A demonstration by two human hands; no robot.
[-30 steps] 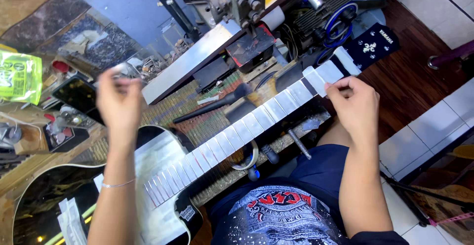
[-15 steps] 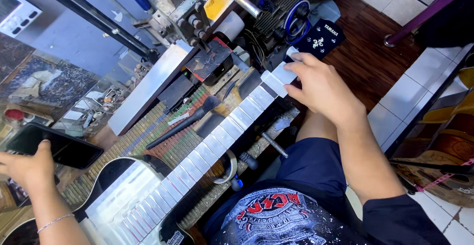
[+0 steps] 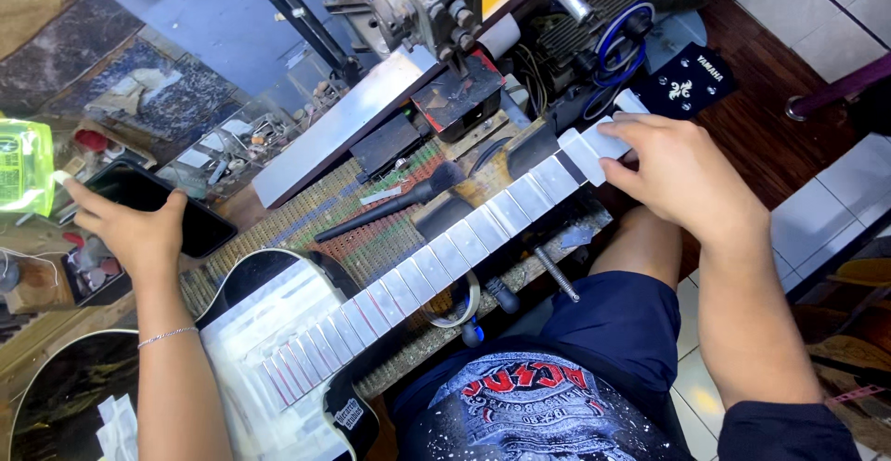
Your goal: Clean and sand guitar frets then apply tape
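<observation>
A black acoustic guitar lies across the bench and my lap, its fretboard covered in strips of pale masking tape. My right hand rests on the neck near the dark headstock, fingers curled over the taped frets. My left hand lies on a black smartphone at the left of the bench, fingers spread over it. A thin bracelet circles my left wrist.
A black brush lies on the woven mat behind the neck. A long metal bar, a vice-like machine and blue cable crowd the back. A green packet sits far left. Tiled floor at right.
My left hand dropped from the air to the phone at the left. My right hand stayed on the neck by the headstock. The view shifted.
</observation>
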